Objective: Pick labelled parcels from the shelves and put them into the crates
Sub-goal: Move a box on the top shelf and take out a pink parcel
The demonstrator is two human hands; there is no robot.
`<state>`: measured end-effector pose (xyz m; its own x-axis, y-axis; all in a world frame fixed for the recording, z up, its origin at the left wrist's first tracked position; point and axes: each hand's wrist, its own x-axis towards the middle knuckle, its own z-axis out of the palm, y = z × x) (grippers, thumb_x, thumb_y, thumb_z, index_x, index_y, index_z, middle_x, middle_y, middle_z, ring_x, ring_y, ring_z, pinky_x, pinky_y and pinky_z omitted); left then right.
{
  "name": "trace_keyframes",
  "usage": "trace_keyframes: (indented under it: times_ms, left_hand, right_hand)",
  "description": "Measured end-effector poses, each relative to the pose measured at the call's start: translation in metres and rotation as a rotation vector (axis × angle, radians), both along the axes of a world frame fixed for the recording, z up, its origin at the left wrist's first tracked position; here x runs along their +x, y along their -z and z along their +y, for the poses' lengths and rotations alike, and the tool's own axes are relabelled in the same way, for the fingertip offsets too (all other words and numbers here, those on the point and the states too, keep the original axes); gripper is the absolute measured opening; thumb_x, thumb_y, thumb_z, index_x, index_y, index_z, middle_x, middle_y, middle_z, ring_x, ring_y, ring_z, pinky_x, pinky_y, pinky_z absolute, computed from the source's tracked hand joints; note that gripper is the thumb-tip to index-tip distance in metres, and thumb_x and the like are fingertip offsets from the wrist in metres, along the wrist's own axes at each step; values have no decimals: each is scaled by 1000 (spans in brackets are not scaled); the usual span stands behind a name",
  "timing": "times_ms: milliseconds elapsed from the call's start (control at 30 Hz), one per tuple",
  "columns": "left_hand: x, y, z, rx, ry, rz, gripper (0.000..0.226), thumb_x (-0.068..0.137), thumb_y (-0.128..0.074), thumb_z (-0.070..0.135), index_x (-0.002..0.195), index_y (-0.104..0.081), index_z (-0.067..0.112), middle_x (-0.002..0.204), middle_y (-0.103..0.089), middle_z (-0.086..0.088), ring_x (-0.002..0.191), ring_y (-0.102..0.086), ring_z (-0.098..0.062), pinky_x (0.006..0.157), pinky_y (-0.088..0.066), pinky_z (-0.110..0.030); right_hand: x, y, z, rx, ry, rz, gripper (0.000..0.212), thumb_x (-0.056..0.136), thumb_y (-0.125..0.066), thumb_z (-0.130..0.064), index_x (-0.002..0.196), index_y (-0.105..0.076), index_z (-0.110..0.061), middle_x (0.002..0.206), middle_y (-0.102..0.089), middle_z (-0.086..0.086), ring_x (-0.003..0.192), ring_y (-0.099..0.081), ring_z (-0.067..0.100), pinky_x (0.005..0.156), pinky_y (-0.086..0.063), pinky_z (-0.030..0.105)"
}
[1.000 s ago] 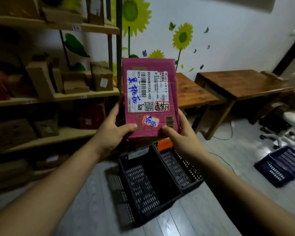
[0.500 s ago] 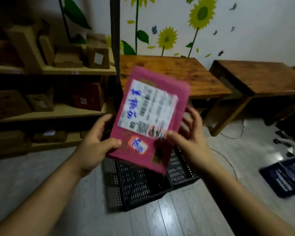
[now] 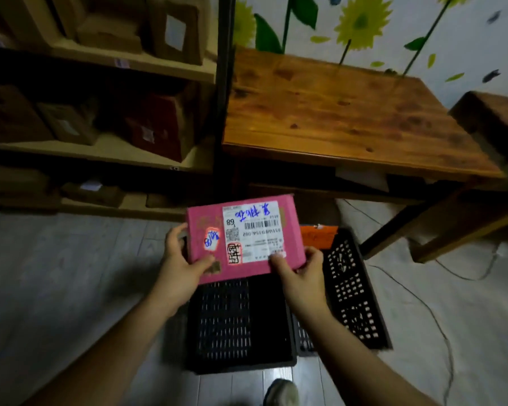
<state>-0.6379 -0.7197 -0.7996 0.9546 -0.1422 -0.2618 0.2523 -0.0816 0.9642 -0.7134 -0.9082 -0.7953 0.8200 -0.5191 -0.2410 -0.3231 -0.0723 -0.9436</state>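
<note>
A flat pink parcel [image 3: 244, 238] with a white shipping label and blue writing hangs over the black crates, label up and turned sideways. My left hand [image 3: 182, 259] grips its left near corner. My right hand [image 3: 301, 266] pinches its right near corner. Two black slotted crates stand side by side on the floor below: the left crate [image 3: 238, 320] and the right crate [image 3: 352, 288]. An orange parcel [image 3: 317, 234] shows at the far end of the right crate. Shelves [image 3: 106, 153] on the left hold brown and red parcels.
A wooden table [image 3: 335, 112] stands behind the crates, a second table [image 3: 493, 112] at the right edge. A cable [image 3: 408, 291] runs over the grey floor on the right. My shoe [image 3: 280, 392] is at the bottom, near the left crate.
The parcel has come down from chest height and turned from upright to flat over the crates. My view has tilted down toward the floor.
</note>
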Motion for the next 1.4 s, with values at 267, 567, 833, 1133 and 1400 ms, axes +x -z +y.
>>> trace_keyframes:
  times_ms: [267,567,833,1133,1400]
  left_hand:
    - [50,244,-31,322,294,-99,102,62,-83,-3,143,-28,27,128,-48,7,107,-59,-1,94,-51,-29]
    - [117,507,-55,842,353,-105,95,77,-74,12,151,-15,15,156,2,-11,127,-47,-25,109,-34,-27]
    - [142,600,-71,1132,368,-126,79,85,-63,18,149,-19,32,158,-4,-6,131,-31,-37,109,-32,-35]
    - [161,612,-77,1398,538,-195,73,94,-48,35,151,-4,27,160,4,-4,146,7,-29,117,-7,-43]
    - [132,414,-72,1179,663,-12,87,87,-54,53,151,-1,30,159,6,-5,145,12,-29,119,-3,-48]
  right_hand:
    - [55,245,-39,-315,-344,230,90,90,-65,-38,155,-4,-23,148,-28,7,133,-40,23,108,-32,30]
    - [137,499,-45,-387,-504,377,88,91,-62,-40,154,-3,-25,144,-24,18,125,-46,40,105,-39,39]
    - [170,591,-48,-437,-508,381,75,93,-61,-34,151,-16,-22,142,-25,17,124,-46,40,108,-39,41]
    - [185,611,-50,-433,-538,499,75,98,-51,-36,155,-3,-27,160,6,15,142,-22,42,116,-28,47]
    - [166,426,-60,-549,-784,668,85,91,-42,-63,156,0,-28,164,0,8,149,3,36,119,-8,47]
